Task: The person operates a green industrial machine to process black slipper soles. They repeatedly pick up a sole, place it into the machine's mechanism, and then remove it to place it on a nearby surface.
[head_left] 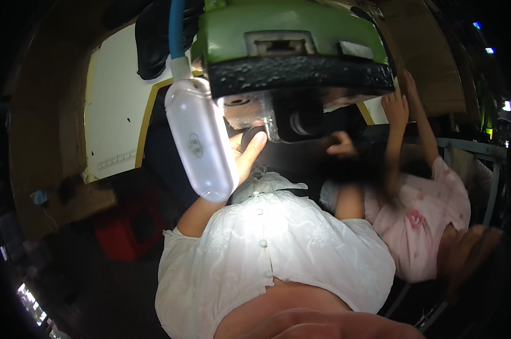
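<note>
A green machine housing [289,34] with a black lower band hangs over the upper middle, looking like the head of a sewing machine. Under it are a metal plate and a dark round part [305,121]. My left hand [248,153] is closed beneath the metal plate, its thumb against a dark, rounded piece [251,137] whose kind I cannot make out. To the right, below the machine, my right hand [342,146] is partly in shadow and smeared by motion. Its fingers look bent, but whether they hold anything is unclear. Dark blur covers the forearm.
A lit white lamp [202,141] on a blue tube hangs beside my left hand. White board [114,101] with ruler marks lies left. At the right a person in a pink top [419,217] reaches forward with both hands. A red stool [128,231] stands lower left.
</note>
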Available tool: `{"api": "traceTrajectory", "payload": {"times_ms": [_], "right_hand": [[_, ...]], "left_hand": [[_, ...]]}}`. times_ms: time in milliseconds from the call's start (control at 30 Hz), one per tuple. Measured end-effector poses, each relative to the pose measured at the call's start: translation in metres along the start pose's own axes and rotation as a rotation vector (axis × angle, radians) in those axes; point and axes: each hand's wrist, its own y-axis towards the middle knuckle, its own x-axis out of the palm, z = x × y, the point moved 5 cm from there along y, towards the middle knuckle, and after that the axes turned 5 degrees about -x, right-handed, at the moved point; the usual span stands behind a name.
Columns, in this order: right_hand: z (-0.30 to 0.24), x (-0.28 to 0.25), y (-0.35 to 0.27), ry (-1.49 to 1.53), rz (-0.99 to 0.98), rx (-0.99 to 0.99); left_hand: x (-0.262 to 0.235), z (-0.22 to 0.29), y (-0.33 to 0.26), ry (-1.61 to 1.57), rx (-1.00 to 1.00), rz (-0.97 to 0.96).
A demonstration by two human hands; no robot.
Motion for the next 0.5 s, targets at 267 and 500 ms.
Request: {"api": "traceTrajectory", "payload": {"times_ms": [267,500], "right_hand": [[-0.112,0.023,0.024,0.94,0.6,-0.666],[-0.125,0.099,0.032,0.918,0.461,-0.721]], "left_hand": [[-0.037,-0.058,-0.005,0.142,0.149,0.153],[-0.075,-0.024,-0.036,-0.06,0.189,0.262]]}}
